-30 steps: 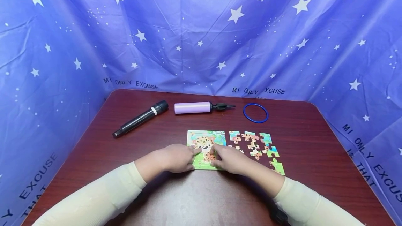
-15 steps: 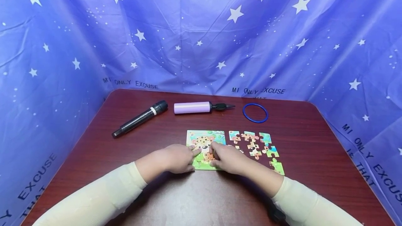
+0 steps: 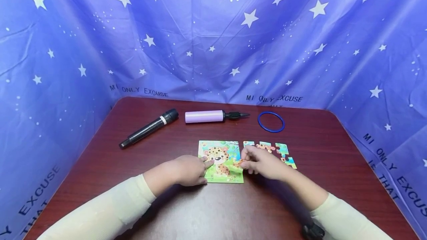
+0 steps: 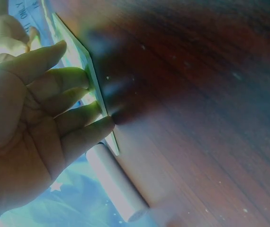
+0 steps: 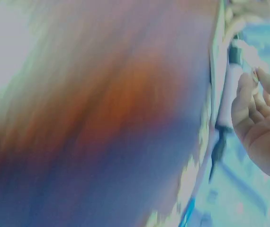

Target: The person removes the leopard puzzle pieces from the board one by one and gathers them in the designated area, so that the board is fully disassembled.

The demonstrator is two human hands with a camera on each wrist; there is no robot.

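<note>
On the table lies a puzzle board (image 3: pixel 218 180) with a cartoon leopard picture. My left hand (image 3: pixel 190 169) rests at its left edge, fingers extended over the picture; in the left wrist view the fingertips lie along the board's side. Over the board's right edge, my right hand (image 3: pixel 268 164) pinches a small orange and green puzzle piece (image 3: pixel 238 163) between thumb and fingers. Several loose puzzle pieces (image 3: pixel 265 146) lie just right of the board, some hidden under the right hand and forearm.
Behind the board lie a black microphone (image 3: pixel 148 129), a lilac hand pump (image 3: pixel 204 116) with a black nozzle, and a blue ring (image 3: pixel 271 122). A starry blue curtain (image 3: pixel 213 29) surrounds the dark red table (image 3: pixel 200 214) at the back and sides.
The right hand has moved right and lifted from the middle of the board to its right edge, with a puzzle piece showing in its fingers. The left hand has stayed in place.
</note>
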